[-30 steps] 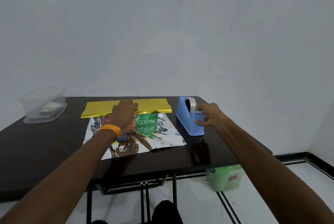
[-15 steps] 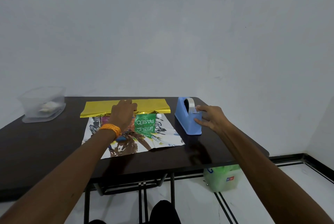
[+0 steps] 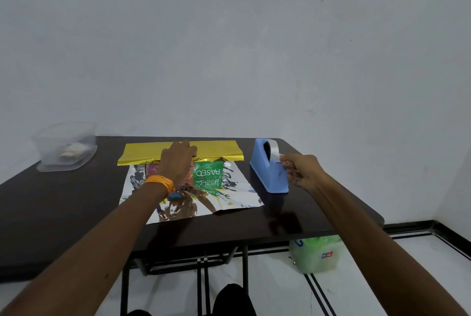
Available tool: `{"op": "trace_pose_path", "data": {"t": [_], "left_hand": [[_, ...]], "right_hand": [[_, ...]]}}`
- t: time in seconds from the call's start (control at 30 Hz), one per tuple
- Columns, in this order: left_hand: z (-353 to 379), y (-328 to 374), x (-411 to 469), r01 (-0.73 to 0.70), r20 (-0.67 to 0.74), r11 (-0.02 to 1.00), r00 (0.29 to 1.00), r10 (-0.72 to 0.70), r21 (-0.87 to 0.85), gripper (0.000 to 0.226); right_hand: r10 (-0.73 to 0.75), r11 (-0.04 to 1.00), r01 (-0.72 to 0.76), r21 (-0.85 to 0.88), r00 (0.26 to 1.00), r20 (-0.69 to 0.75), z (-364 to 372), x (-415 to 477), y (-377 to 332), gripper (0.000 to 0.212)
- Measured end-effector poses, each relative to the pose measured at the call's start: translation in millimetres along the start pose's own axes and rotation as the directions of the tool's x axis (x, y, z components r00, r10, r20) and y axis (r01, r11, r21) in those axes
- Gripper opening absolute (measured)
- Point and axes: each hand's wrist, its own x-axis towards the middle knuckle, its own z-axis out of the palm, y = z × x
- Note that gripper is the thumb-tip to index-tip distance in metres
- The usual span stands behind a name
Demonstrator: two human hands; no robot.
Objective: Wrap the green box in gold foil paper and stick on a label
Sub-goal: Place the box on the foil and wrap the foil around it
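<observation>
Pinching the loose end of the pale tape [image 3: 277, 157] with the right hand [image 3: 302, 172], thumb and forefinger fingers closed narrow on the strip at the cutter of the light blue plastic tape dispenser [image 3: 267, 179], right of frame centre. Left hand [image 3: 178, 160] is pressing down, fingers straight, on the folded-over flap of the gold foil paper sheet [image 3: 142, 155], pinning it over the green printed box [image 3: 207, 174]. Box is lying at frame centre on the sheet's silvery underside, far part tucked under the gold flap, near side not yet wrapped.

Step looks like drawing off tape to fix the flap. Doing it well probably means pulling straight along the roll, then tearing down across the blade, with the left palm bearing down so the slippery foil is not creeping. Nothing is bracing the dispenser, so it may slide.

Dark brown surface [image 3: 63, 203] is also carrying a clear plastic tub [image 3: 67, 146] at mid left, something pale inside, unclear what. Plain whitish wall is filling the upper frame. White tiled floor with black lines and a green plastic bag [image 3: 316, 255] are showing at lower right, below the surface. No label visible.
</observation>
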Motion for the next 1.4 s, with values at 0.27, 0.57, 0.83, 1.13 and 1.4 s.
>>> {"op": "trace_pose_path", "data": {"t": [0.27, 0.57, 0.83, 1.13, 1.4], "left_hand": [[-0.3, 0.8, -1.2, -0.002, -0.013, 1.000, 1.000, 0.002, -0.001, 0.028], [0.2, 1.2, -1.4, 0.000, -0.005, 1.000, 1.000, 0.000, 0.003, 0.028], [-1.6, 2.5, -0.6, 0.000, 0.006, 1.000, 1.000, 0.000, 0.003, 0.028], [-5.0, -1.0, 0.5, -0.013, 0.008, 1.000, 1.000, 0.013, 0.004, 0.026], [-7.5, -10.5, -0.8, -0.038, 0.016, 0.990, 0.999, 0.040, -0.134, 0.028]], "right_hand": [[-0.075, 0.991, 0.078, 0.111, 0.997, -0.029, 1.3, 1.6, 23.0, 0.018], [-0.139, 0.984, 0.146, 0.104, 0.988, -0.073, 1.2, 5.1, 41.4, 0.017], [-0.243, 0.963, 0.230, -0.141, 0.966, -0.085, -7.1, 9.6, 51.4, 0.023], [-0.527, 0.786, 0.517, -0.340, 0.847, 0.069, 12.5, -26.6, 43.1, 0.017], [-0.598, 0.666, 0.706, -0.243, 0.699, 0.393, 102.6, -26.3, 16.1, 0.023]]}}
